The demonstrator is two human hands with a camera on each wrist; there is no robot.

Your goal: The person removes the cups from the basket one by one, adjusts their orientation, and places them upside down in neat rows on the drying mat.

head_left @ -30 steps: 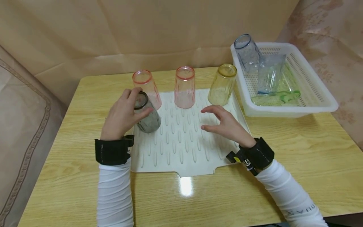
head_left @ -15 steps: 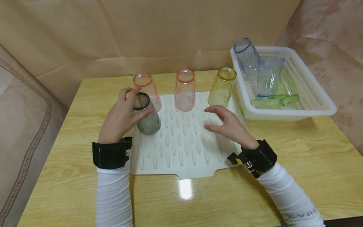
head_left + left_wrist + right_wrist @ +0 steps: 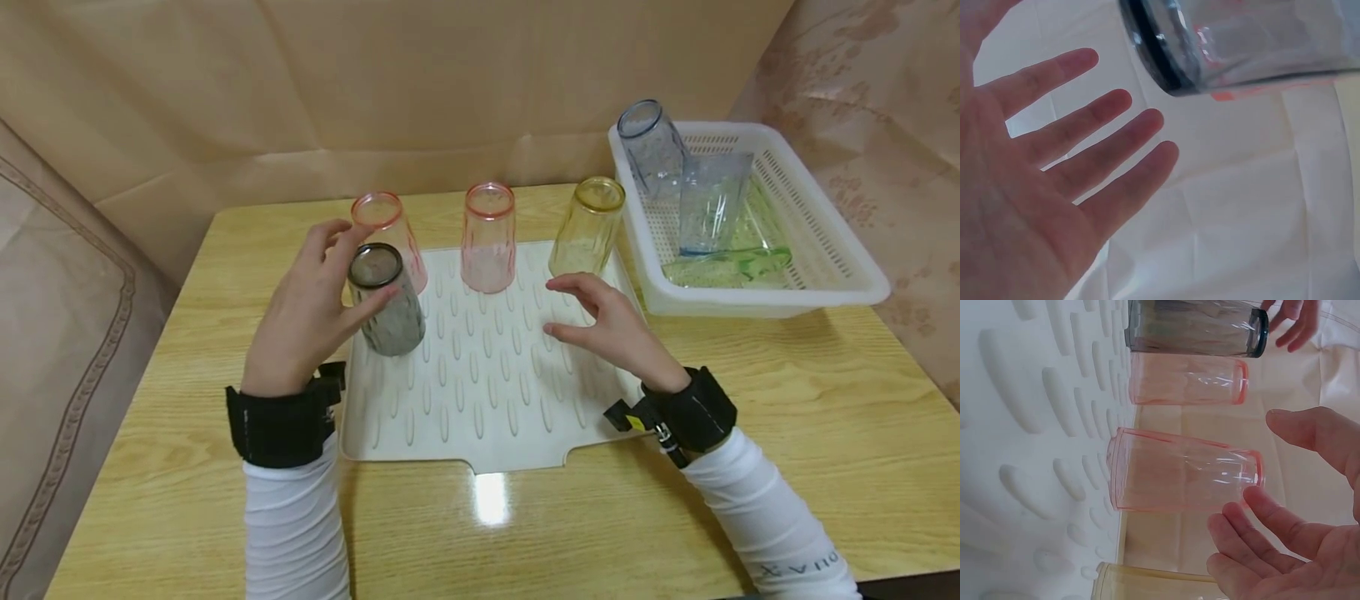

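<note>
Your left hand [image 3: 303, 312] rests spread against the grey cup [image 3: 384, 298], fingers straight, thumb touching its side; the cup stands upside down at the left of the drying mat [image 3: 480, 392], just set or barely released. Your right hand [image 3: 607, 325] hovers over the mat, relaxed and empty. Four cups stand on the mat; two blue cups [image 3: 678, 179] and a green one [image 3: 727, 265] remain in the basket [image 3: 840, 287] on the right.
</note>
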